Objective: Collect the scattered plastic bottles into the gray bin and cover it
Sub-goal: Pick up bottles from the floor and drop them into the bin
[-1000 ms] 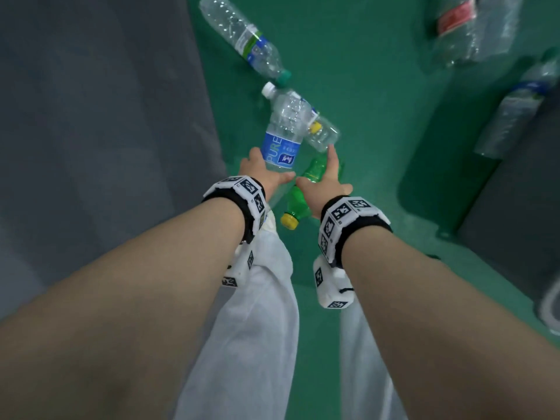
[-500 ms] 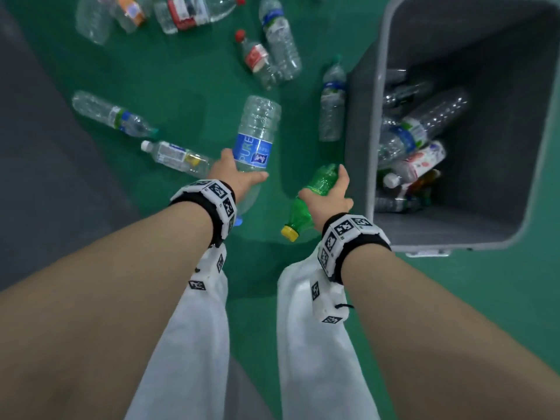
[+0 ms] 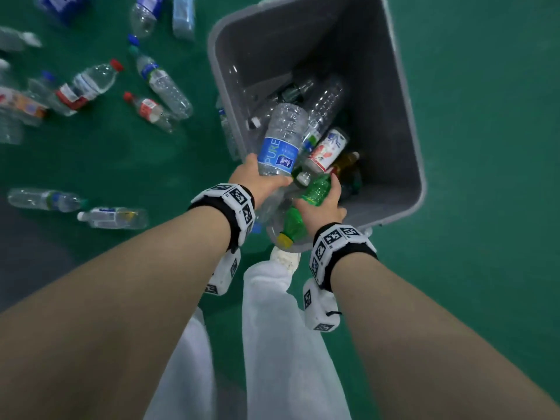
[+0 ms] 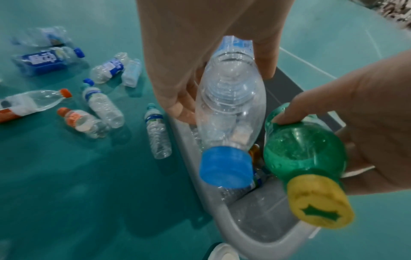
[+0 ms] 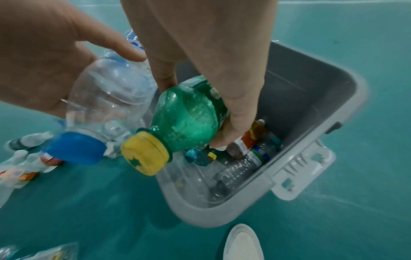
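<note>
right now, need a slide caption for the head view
Both hands over the gray bin: left hand holds a clear PURE bottle, right hand a green bottle.

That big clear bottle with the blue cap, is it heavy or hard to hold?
Probably light: the clear bottle looks empty, and the left hand alone carries it over the gray bin. Its thin walls likely dent under a squeeze. Being round, it would probably roll on the floor.

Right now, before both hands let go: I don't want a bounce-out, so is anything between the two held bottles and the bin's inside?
Nothing visible: the bin is uncovered, and both the clear bottle and green bottle hang over loose bottles inside.
</note>
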A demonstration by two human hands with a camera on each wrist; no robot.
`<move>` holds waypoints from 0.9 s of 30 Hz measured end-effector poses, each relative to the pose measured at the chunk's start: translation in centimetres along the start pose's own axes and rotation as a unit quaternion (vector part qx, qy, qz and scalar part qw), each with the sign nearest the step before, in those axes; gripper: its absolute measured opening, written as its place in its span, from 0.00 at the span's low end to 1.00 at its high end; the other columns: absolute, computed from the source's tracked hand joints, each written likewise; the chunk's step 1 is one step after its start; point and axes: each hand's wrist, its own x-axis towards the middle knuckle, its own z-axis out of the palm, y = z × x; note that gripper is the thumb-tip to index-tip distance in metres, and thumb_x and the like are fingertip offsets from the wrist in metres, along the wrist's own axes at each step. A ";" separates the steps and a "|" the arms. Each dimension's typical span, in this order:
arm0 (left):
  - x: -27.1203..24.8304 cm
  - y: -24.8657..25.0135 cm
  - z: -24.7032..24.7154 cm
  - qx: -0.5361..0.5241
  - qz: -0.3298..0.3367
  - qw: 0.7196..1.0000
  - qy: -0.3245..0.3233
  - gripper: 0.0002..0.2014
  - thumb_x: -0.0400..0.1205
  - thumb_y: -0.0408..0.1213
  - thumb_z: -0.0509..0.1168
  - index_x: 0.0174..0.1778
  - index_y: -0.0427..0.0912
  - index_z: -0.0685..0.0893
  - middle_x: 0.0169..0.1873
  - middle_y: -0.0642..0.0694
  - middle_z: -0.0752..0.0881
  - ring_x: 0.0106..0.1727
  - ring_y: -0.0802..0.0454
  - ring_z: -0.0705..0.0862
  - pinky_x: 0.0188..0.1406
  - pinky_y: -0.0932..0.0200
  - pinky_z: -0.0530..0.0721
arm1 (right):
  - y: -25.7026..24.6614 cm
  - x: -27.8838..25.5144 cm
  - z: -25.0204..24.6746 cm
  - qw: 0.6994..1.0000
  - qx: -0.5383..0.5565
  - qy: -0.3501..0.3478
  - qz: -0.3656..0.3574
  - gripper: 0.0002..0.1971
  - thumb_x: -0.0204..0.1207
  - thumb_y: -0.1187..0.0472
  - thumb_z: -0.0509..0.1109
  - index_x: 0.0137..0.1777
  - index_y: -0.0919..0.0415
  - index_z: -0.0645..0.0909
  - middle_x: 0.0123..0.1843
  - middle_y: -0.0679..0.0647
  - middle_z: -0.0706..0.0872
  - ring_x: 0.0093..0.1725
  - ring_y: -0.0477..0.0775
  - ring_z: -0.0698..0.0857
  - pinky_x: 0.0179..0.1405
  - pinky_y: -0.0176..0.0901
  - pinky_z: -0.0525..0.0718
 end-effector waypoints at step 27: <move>14.2 3.0 14.1 0.331 -0.002 0.931 -0.154 0.36 0.71 0.58 0.72 0.69 0.43 0.69 0.57 0.43 0.82 0.54 0.44 0.84 0.55 0.52 0.83 | 1.7 17.9 -6.3 0.975 0.141 0.148 0.092 0.42 0.77 0.58 0.70 0.82 0.36 0.47 0.70 0.60 0.72 0.37 0.51 0.73 0.45 0.40 0.72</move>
